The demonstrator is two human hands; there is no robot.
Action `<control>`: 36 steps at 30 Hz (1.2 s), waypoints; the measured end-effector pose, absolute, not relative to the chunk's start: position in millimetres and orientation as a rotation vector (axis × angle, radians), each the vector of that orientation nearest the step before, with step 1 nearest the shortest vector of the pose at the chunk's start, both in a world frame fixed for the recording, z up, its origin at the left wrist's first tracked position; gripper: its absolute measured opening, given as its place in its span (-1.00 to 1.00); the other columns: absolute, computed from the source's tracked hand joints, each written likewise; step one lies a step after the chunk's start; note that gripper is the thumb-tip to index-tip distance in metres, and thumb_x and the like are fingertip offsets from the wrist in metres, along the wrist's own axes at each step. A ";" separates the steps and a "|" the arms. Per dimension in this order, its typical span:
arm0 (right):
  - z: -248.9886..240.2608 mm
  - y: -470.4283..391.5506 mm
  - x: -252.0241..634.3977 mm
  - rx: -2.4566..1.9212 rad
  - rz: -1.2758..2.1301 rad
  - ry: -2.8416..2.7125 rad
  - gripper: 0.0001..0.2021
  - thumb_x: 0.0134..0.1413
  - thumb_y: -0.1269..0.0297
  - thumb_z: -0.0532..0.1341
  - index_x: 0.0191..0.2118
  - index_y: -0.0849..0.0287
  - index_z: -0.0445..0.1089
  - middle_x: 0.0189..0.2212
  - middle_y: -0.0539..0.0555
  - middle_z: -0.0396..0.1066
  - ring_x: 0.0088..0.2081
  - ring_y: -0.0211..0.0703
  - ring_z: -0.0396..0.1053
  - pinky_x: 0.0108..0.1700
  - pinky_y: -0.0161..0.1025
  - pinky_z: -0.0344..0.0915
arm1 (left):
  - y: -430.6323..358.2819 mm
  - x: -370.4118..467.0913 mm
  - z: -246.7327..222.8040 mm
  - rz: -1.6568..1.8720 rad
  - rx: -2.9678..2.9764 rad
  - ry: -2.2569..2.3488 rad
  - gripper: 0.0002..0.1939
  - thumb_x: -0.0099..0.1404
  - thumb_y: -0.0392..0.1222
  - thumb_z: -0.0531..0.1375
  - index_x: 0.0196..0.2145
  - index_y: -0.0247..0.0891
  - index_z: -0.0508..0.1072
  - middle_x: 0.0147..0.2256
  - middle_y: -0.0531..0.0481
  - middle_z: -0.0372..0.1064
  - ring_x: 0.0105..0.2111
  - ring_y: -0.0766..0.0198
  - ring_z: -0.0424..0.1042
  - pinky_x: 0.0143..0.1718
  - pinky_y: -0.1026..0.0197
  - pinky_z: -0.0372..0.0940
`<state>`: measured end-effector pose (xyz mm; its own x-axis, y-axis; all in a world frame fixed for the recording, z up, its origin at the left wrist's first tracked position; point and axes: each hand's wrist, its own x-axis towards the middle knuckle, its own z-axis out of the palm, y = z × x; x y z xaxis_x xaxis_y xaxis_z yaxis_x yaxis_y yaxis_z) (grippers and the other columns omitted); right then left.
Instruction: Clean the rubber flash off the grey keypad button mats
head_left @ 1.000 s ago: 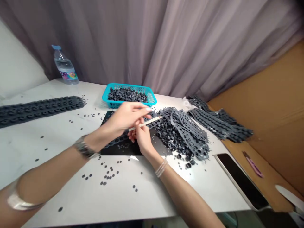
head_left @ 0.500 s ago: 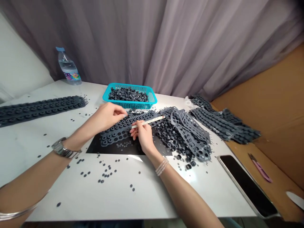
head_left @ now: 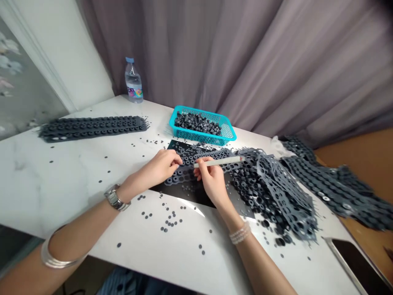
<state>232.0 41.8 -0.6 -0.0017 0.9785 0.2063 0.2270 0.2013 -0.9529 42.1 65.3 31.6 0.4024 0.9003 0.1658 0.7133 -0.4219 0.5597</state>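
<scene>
A dark rubber strip with rows of ring-shaped parts and holes (head_left: 175, 177) lies across a black mat (head_left: 201, 195). My left hand (head_left: 166, 164) is at the strip's left end, its fingers curled together; whatever they pinch is too small to make out. My right hand (head_left: 211, 180) grips a pale, slim stick (head_left: 225, 161) over the strip, its reddish tip pointing right. Beyond the strip stands a turquoise basket (head_left: 202, 137) filled with small dark rubber pieces (head_left: 196, 123). To the right lie loose dark rings (head_left: 254, 188) and a heap of perforated strips (head_left: 285, 184).
At the left lies a stack of ringed strips (head_left: 98, 128), with a water bottle (head_left: 134, 84) behind it. More strips (head_left: 325, 184) and a phone (head_left: 359, 262) lie at the right. Small dark discs (head_left: 172, 223) are scattered over the white table (head_left: 76, 176).
The camera view has turned left, so the scene sits further right. My left hand has lowered to the strip's left end, its fingers more curled. My right hand still holds the stick.
</scene>
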 end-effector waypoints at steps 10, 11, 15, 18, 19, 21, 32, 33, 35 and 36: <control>0.7 34.5 220.5 -1.308 0.737 -1.774 -0.72 0.30 0.19 0.00 -0.36 0.13 0.36 -0.50 -0.01 0.40 -0.44 -0.21 0.40 -0.32 -0.33 0.22 | 64.0 44.1 4.4 0.572 2.357 1.302 -0.82 0.19 -0.31 0.15 -0.27 -0.27 0.53 -0.27 -0.09 0.41 -0.21 0.13 0.38 -0.15 0.11 0.22; 0.0 34.6 220.7 -1.306 0.730 -1.783 -0.72 0.30 0.19 0.00 -0.37 0.13 0.36 -0.49 -0.01 0.40 -0.44 -0.21 0.41 -0.32 -0.33 0.22 | 64.9 43.7 2.0 0.568 2.359 1.301 -0.83 0.18 -0.31 0.15 -0.28 -0.27 0.53 -0.27 -0.10 0.41 -0.22 0.13 0.37 -0.15 0.11 0.21; -3.1 35.6 220.4 -1.281 0.720 -1.809 -0.73 0.30 0.19 -0.01 -0.37 0.12 0.34 -0.48 0.00 0.41 -0.44 -0.21 0.41 -0.32 -0.33 0.22 | 67.9 42.7 -3.2 0.562 2.357 1.300 -0.87 0.18 -0.31 0.15 -0.33 -0.27 0.50 -0.30 -0.10 0.41 -0.24 0.12 0.36 -0.20 0.11 0.20; -3.5 35.7 219.0 -1.284 0.697 -1.833 -0.74 0.30 0.19 -0.01 -0.35 0.12 0.33 -0.51 0.00 0.40 -0.45 -0.20 0.40 -0.33 -0.33 0.20 | 67.4 44.8 -1.3 0.564 2.338 1.311 -0.86 0.17 -0.31 0.15 -0.34 -0.28 0.51 -0.30 -0.10 0.44 -0.26 0.14 0.37 -0.22 0.13 0.19; -3.3 35.4 218.1 -1.287 0.678 -1.849 -0.74 0.30 0.20 -0.01 -0.36 0.12 0.32 -0.50 0.00 0.40 -0.45 -0.20 0.40 -0.33 -0.33 0.19 | 66.3 46.1 1.1 0.565 2.328 1.315 -0.86 0.16 -0.32 0.15 -0.34 -0.28 0.51 -0.31 -0.10 0.45 -0.26 0.15 0.38 -0.22 0.14 0.19; -2.6 34.6 215.8 -1.294 0.626 -1.889 -0.75 0.29 0.22 -0.01 -0.37 0.12 0.31 -0.49 0.01 0.40 -0.45 -0.20 0.39 -0.32 -0.32 0.17 | 62.9 48.3 9.3 0.566 2.302 1.317 -0.85 0.16 -0.35 0.13 -0.39 -0.28 0.51 -0.35 -0.08 0.45 -0.31 0.19 0.38 -0.26 0.16 0.19; -5.5 36.1 216.2 -1.277 0.846 -1.579 -0.69 0.25 0.09 0.04 -0.38 0.14 0.40 -0.52 -0.01 0.39 -0.50 -0.23 0.35 -0.39 -0.32 0.21 | 76.2 11.8 49.9 0.991 1.117 1.118 -0.86 0.09 -0.34 0.37 -0.33 -0.29 0.59 -0.37 0.00 0.52 -0.35 0.38 0.44 -0.25 0.37 0.31; -5.1 36.4 217.1 -1.252 0.874 -1.502 -0.67 0.24 0.07 0.05 -0.39 0.15 0.40 -0.50 -0.01 0.39 -0.49 -0.24 0.35 -0.41 -0.33 0.22 | 78.2 11.3 48.3 1.001 0.972 1.064 -0.85 0.08 -0.39 0.37 -0.33 -0.32 0.59 -0.36 -0.02 0.52 -0.34 0.38 0.45 -0.24 0.38 0.33; -3.2 37.2 219.4 -1.221 0.910 -1.372 -0.67 0.21 0.05 0.09 -0.42 0.16 0.40 -0.51 0.00 0.38 -0.50 -0.26 0.33 -0.44 -0.34 0.24 | 80.2 13.9 45.4 0.999 0.795 0.980 -0.88 0.11 -0.47 0.34 -0.35 -0.37 0.57 -0.34 -0.06 0.51 -0.32 0.38 0.47 -0.19 0.38 0.36; -1.7 37.8 220.9 -1.211 0.926 -1.322 -0.68 0.20 0.05 0.10 -0.41 0.16 0.40 -0.52 -0.01 0.38 -0.50 -0.26 0.33 -0.45 -0.34 0.24 | 80.2 16.3 44.4 0.995 0.755 0.957 -0.90 0.13 -0.48 0.31 -0.37 -0.39 0.57 -0.33 -0.08 0.51 -0.31 0.38 0.47 -0.18 0.38 0.37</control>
